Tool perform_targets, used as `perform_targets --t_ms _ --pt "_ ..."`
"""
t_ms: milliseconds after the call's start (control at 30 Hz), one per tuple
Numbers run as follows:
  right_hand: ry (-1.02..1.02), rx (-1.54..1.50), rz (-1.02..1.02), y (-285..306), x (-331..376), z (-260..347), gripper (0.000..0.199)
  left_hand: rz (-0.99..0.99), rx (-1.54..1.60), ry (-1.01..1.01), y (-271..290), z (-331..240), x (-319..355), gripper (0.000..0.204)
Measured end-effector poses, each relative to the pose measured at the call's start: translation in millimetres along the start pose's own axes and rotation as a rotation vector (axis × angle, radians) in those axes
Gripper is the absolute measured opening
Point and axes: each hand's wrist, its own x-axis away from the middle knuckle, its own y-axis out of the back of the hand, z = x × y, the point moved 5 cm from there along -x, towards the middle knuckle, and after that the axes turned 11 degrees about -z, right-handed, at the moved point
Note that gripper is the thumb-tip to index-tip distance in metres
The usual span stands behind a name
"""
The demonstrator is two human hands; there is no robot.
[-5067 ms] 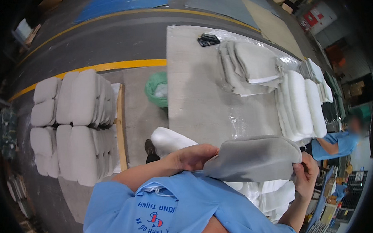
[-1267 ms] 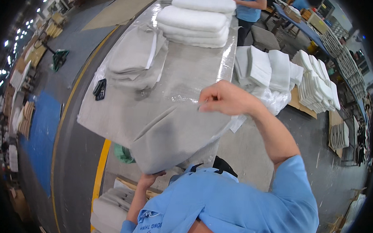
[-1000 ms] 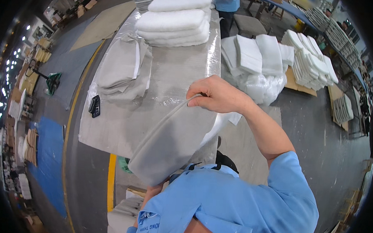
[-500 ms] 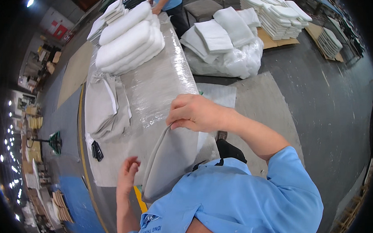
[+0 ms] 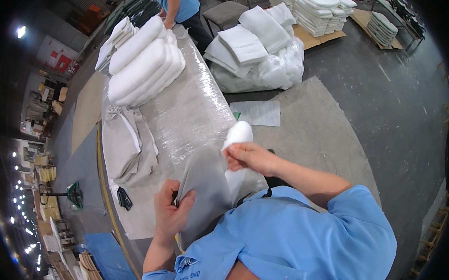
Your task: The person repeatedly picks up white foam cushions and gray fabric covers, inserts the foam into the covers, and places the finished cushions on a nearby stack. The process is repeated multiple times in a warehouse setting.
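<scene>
A grey fabric cover, curved at its top, is held upright in front of my shirt. My left hand is closed on its left edge, thumb on the near face. Behind its right side stands a piece of white padding with a rounded top end. My right hand is closed on this padding, beside the cover's right edge; its fingertips are slightly blurred. The lower part of the padding is partly hidden by the cover and my hand.
The wrapped table bears folded grey covers, a small black object and white pads. A bagged bundle of padding stands right of it. A co-worker is at the far end, near a stool.
My left hand has come up and taken hold of the cover. My right hand has left the cover's top corner and moved right, onto the white padding, which now shows above it.
</scene>
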Motion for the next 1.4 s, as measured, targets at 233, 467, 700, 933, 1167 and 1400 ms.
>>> perform_targets --t_ms 233,467,700,933,1167,1400 --pt "-0.36 -0.599 0.376 -46.9 17.3 -34.8 0.062 0.004 -0.093 -0.171 -1.8 -29.7 14.2 0.018" --pt "-0.436 -0.749 0.373 -32.7 21.5 -39.4 0.058 -0.029 -0.115 -0.27 -0.2 -30.2 18.3 0.017" --pt "-0.113 -0.678 0.538 22.2 -4.5 -11.6 0.033 0.443 0.295 -0.069 -11.7 -16.1 6.8 0.011" --pt "-0.061 -0.297 0.566 10.6 -16.3 11.1 0.014 0.577 0.114 0.211 -75.1 73.3 -53.7 0.053" --pt "0.071 0.022 0.494 17.5 -9.6 30.3 0.011 0.861 -0.146 0.237 -94.9 80.5 -72.4 0.048" --pt "0.324 0.469 0.124 20.6 -2.5 49.9 0.007 0.383 0.039 0.312 -79.5 120.9 -78.8 0.021"
